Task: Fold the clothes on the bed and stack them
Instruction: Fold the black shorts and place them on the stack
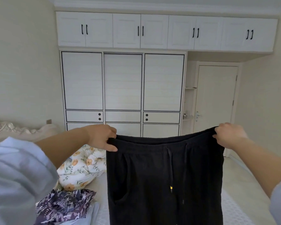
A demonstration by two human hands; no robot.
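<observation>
1. The black pants [165, 176] run off the bottom edge, so the legs cannot be seen.
2. The pants hide much of the bed [243, 189] behind them.
3. The purple patterned cloth [65, 205] is cut off at the bottom.
4. The small things on the far shelf [187, 115] are too tiny to tell.

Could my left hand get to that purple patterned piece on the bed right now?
Probably not yet: the left hand is pinching the black pants by the waistband. The purple patterned garment lies uncovered below it, so letting go would free the way.
</observation>
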